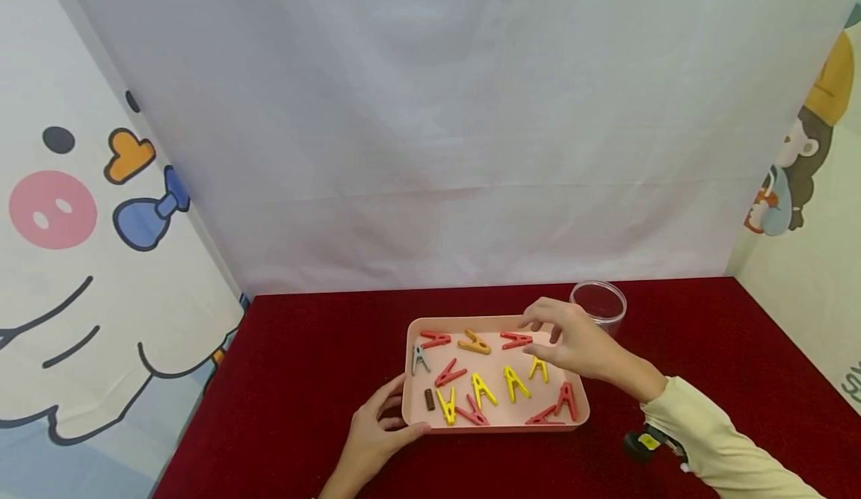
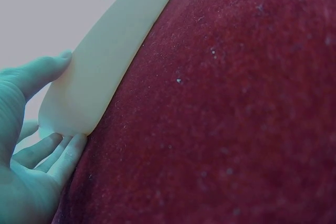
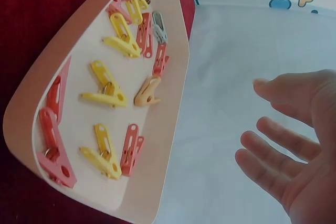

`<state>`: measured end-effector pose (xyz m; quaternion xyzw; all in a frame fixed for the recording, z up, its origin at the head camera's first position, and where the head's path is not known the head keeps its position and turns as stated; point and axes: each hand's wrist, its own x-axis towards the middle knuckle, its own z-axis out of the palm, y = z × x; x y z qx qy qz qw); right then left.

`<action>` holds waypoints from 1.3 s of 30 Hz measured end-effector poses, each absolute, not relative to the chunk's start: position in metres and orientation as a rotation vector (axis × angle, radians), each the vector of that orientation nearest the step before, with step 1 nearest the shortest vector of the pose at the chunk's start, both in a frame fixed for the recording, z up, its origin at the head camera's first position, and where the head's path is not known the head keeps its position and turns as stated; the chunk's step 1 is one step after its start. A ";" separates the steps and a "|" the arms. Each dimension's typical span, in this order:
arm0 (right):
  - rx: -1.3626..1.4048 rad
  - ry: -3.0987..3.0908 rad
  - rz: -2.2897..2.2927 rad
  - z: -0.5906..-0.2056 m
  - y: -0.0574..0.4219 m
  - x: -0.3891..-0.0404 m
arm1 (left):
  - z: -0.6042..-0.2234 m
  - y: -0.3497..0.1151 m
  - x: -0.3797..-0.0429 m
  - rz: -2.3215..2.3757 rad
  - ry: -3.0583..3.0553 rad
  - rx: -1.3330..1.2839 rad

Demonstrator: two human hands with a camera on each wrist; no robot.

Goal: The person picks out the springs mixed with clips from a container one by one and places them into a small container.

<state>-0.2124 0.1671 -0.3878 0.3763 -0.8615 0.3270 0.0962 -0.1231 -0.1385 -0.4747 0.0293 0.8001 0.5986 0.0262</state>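
Note:
A shallow pink tray [image 1: 498, 429] holds plastic spring clips: several yellow clips [image 3: 105, 150], several red clips [image 1: 449, 373], one orange clip [image 1: 474, 343] and one grey clip [image 1: 420, 358]. A small brown ridged piece [image 1: 430, 400] lies near its left end. My left hand [image 1: 377, 432] holds the tray's near left corner, thumb on the front wall and fingers curled round the left side. Above the tray's right part hovers my right hand [image 1: 572, 338], fingers apart and slightly bent. The right wrist view shows nothing in this hand [image 3: 299, 140].
Behind the right hand stands a clear round container [image 1: 612, 323], partly hidden by it. Dark red cloth [image 1: 303, 364] covers the table. A pale curtain [image 1: 430, 148] hangs along the back edge, with printed cloths at both sides.

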 end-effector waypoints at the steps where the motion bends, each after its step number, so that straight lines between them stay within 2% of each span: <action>1: 1.118 -2.551 0.976 -0.387 0.166 -0.211 | -0.475 -0.138 -0.123 1.850 2.472 0.093; 6: 1.153 -2.553 0.995 -0.390 0.158 -0.208 | -0.478 -0.139 -0.124 1.860 2.465 0.096; 15: 1.232 -2.525 0.955 -0.396 0.141 -0.205 | -0.506 -0.142 -0.134 1.851 2.515 0.100; 29: 1.265 -2.583 1.047 -0.407 0.119 -0.199 | -0.477 -0.138 -0.125 1.872 2.463 0.095; 39: 1.298 -2.621 1.098 -0.418 0.102 -0.200 | -0.506 -0.143 -0.134 1.859 2.509 0.103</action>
